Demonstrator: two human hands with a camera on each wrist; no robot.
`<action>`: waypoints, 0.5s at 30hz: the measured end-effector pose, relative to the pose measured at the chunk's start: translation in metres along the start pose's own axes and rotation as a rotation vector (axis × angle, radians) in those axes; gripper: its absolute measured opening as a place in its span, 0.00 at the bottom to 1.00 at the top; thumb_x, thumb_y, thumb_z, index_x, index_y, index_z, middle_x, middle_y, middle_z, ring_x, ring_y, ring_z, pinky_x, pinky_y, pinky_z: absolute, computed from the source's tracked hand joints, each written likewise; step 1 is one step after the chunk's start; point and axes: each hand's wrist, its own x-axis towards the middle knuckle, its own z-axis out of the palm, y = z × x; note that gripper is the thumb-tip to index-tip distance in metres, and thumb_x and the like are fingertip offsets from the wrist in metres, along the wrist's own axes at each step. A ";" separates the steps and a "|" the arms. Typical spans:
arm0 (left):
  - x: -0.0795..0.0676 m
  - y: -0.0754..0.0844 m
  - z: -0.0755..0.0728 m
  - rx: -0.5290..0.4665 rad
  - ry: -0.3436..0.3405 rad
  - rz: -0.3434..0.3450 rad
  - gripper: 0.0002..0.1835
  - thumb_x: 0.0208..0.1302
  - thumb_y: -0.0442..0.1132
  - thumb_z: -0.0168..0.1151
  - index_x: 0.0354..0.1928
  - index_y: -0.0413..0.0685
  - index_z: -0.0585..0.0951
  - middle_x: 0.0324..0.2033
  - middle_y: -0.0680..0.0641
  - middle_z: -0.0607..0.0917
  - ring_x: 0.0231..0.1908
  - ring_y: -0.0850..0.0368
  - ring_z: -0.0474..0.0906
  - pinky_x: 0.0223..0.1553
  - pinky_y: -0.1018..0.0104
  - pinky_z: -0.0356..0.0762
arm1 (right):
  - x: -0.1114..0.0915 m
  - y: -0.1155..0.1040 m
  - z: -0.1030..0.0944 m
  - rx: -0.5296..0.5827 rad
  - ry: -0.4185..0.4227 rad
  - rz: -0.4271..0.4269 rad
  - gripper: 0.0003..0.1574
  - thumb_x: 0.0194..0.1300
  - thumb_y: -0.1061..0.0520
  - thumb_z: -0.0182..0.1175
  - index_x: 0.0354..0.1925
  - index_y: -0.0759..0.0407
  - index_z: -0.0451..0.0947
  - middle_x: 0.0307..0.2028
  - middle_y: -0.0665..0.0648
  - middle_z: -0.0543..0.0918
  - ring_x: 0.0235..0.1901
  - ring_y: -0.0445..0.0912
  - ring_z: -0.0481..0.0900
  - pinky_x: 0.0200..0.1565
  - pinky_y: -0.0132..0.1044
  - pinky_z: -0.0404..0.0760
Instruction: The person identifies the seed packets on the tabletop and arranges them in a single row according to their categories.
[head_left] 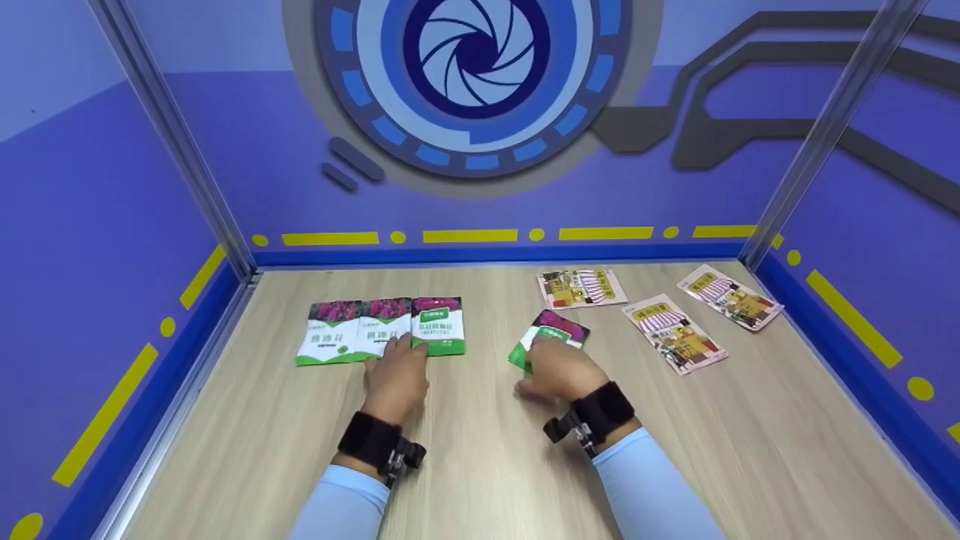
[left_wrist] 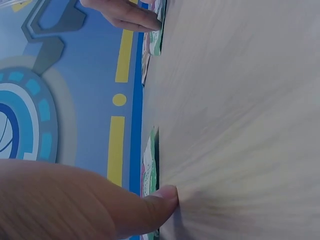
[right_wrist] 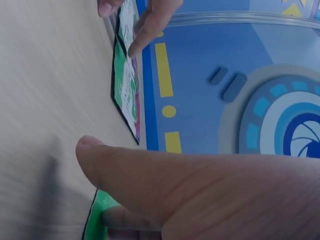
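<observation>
In the head view, three green-and-white flower seed packets lie side by side in a row on the left: a left packet [head_left: 327, 334], a middle packet [head_left: 384, 322] and a right packet [head_left: 438, 325]. My left hand [head_left: 397, 381] rests its fingertips on the lower edges of the middle and right ones. A fourth green packet [head_left: 564, 325] lies tilted to the right of the row. My right hand [head_left: 564, 369] covers its lower part, fingers touching it. In the right wrist view that hand's thumb [right_wrist: 120, 162] stands apart from the green packet [right_wrist: 100, 210].
Three pink-and-yellow packets with striped awning pictures lie on the right: a back packet [head_left: 580, 289], a middle packet [head_left: 676, 334] and a far-right packet [head_left: 730, 297]. The wood-grain table [head_left: 480, 450] is bounded by blue-purple panels [head_left: 480, 210] at the back and sides.
</observation>
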 end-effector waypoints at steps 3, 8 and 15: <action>0.000 0.000 0.000 -0.003 -0.010 -0.005 0.34 0.73 0.36 0.78 0.79 0.44 0.80 0.83 0.33 0.72 0.84 0.30 0.65 0.70 0.19 0.74 | 0.000 -0.004 0.002 -0.024 -0.006 -0.028 0.25 0.67 0.42 0.82 0.44 0.61 0.90 0.43 0.56 0.84 0.36 0.50 0.78 0.39 0.47 0.80; 0.000 0.001 -0.001 -0.014 -0.013 0.003 0.34 0.73 0.36 0.78 0.78 0.44 0.80 0.83 0.32 0.72 0.85 0.28 0.64 0.70 0.18 0.73 | 0.001 -0.007 0.006 -0.045 -0.007 -0.112 0.33 0.70 0.42 0.80 0.60 0.66 0.90 0.66 0.62 0.89 0.58 0.58 0.89 0.67 0.56 0.87; 0.000 0.001 0.000 -0.008 -0.017 -0.003 0.34 0.74 0.34 0.76 0.80 0.45 0.79 0.84 0.33 0.71 0.85 0.29 0.63 0.71 0.17 0.72 | 0.003 -0.007 0.007 -0.019 -0.005 -0.045 0.38 0.73 0.41 0.77 0.69 0.63 0.87 0.85 0.62 0.72 0.84 0.64 0.71 0.83 0.63 0.72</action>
